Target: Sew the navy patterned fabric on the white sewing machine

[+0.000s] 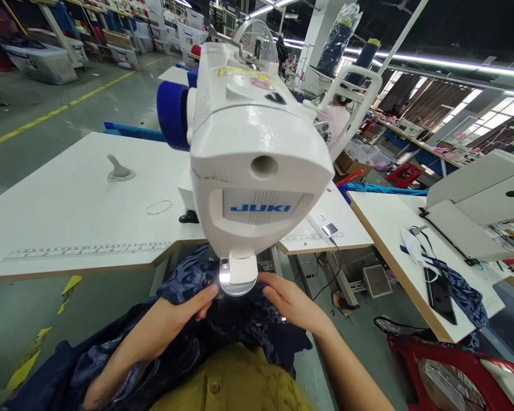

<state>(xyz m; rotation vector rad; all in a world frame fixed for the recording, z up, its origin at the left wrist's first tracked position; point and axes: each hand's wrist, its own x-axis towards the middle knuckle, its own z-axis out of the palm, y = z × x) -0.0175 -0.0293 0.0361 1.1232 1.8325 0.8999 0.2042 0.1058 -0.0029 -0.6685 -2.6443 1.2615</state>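
A white JUKI sewing machine (263,137) stands right in front of me, a clear guard (237,288) at its lower end. Dark blue patterned fabric (188,342) hangs beneath the guard and spreads over my lap. Just left of the guard, my left hand (188,308) grips the fabric, its thumb pointing toward the machine and the other fingers curled. On the other side my right hand (289,299) pinches the fabric between index finger and thumb. The machine's head hides the needle and part of the cloth.
A white tabletop (81,200) with a printed ruler (89,250) extends left. On the right table (389,245) are another sewing machine (480,200), a black phone (439,297) and patterned cloth (462,294). A red stool (432,365) stands at lower right.
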